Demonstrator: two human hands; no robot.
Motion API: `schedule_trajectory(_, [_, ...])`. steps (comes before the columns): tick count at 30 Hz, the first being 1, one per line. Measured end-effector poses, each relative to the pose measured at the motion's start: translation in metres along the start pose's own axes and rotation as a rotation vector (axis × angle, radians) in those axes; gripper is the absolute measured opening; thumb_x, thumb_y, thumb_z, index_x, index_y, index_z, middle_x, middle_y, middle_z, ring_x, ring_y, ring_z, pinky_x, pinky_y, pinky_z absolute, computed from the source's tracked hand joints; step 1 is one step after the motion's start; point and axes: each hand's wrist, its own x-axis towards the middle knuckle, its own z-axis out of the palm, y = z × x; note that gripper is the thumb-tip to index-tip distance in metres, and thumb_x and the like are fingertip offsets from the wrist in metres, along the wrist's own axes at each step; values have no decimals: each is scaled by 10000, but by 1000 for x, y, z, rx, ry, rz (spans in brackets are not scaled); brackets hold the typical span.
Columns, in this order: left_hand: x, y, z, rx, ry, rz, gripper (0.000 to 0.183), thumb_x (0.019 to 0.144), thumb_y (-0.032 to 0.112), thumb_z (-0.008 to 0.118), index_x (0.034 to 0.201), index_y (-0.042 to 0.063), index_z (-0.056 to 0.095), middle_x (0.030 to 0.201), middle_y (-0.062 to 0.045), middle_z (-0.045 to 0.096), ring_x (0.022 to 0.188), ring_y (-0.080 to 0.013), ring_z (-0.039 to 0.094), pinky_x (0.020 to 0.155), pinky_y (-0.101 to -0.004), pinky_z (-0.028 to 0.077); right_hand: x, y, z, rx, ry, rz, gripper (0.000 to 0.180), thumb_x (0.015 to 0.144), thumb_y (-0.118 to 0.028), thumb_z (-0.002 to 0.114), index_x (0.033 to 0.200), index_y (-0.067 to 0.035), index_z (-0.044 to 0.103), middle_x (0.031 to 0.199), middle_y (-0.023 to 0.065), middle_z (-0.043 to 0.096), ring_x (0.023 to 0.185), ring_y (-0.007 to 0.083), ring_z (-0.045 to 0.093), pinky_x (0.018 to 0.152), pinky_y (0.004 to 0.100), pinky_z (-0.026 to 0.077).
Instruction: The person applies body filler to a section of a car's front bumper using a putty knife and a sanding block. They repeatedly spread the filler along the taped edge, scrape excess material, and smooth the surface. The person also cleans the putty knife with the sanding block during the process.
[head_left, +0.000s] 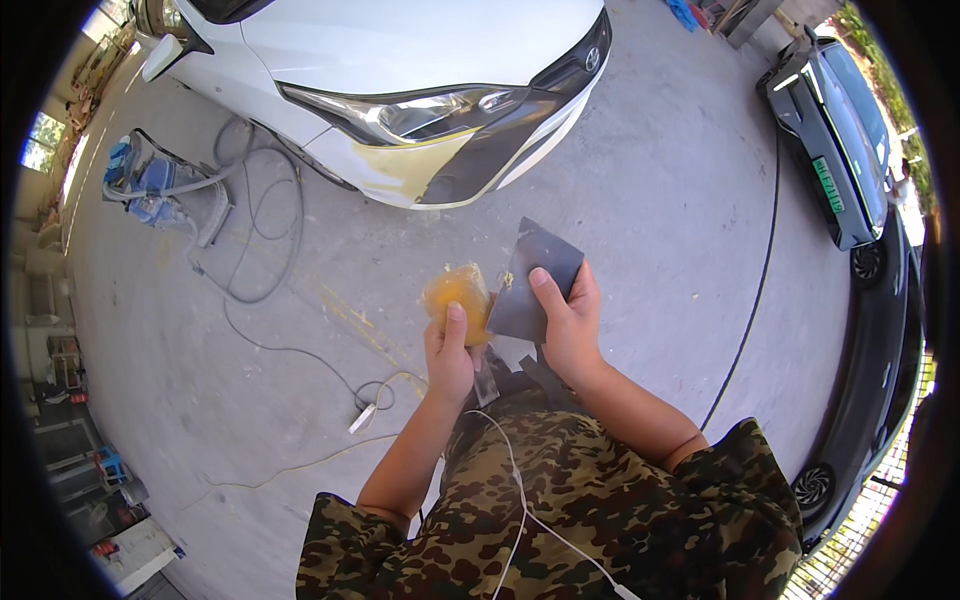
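Observation:
My left hand (452, 364) grips a rounded, translucent yellow pad (442, 289) with pale dust along its upper edge; I cannot tell its exact kind. In my right hand (576, 334) is a dark grey sheet (551, 246) that looks like sandpaper, pinched under the thumb, with a pale yellow crumb on its left side. The sheet's lower left corner lies close beside the pad. Ahead of both hands stands a white car with its front bumper (397, 172) partly bare black and partly smeared with yellowish filler, below the headlight (420, 112).
A blue dust extractor (154, 187) with a looped grey hose (300, 225) stands at left. A white power strip (362, 418) and cords lie on the concrete floor (660, 225). Two dark cars are parked at right, one grey (810, 127). Cluttered shelving (71, 442) lines the left.

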Motion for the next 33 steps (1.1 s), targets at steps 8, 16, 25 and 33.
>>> schedule_trajectory(8, [1, 0, 15, -238, 68, 74, 396, 1106, 289, 457, 1354, -14, 519, 1258, -177, 675, 555, -37, 494, 446, -192, 358, -8, 8, -2, 61, 35, 72, 292, 1011, -134, 645, 1250, 2, 544, 1128, 66, 655, 979, 124, 634, 875, 310, 550])
schedule_trajectory(16, [0, -3, 5, -2, 59, 67, 271, 1054, 155, 570, 1261, -18, 575, 1047, -69, 682, 571, -13, 481, 458, -181, 341, -12, 17, -16, 50, 75, 107, 320, 1005, -128, 648, 1281, 4, 552, 1157, 53, 650, 1012, 113, 606, 882, 289, 523])
schedule_trajectory(25, [0, 3, -7, 93, -26, -12, 211, 996, 81, 659, 1158, 3, 549, 979, -35, 658, 798, -43, 587, 689, -219, 497, -9, 14, -21, 10, 47, 66, 301, 999, -139, 664, 1229, 26, 561, 1122, 63, 659, 967, 106, 610, 863, 281, 521])
schedule_trajectory(33, [-8, 13, -11, 173, -82, -148, 204, 1014, 146, 647, 1141, -12, 619, 925, 6, 646, 770, -10, 529, 623, -201, 409, 6, 11, -31, -90, -110, 32, 298, 982, -140, 683, 1202, 34, 583, 1082, 71, 678, 975, 112, 615, 862, 293, 519])
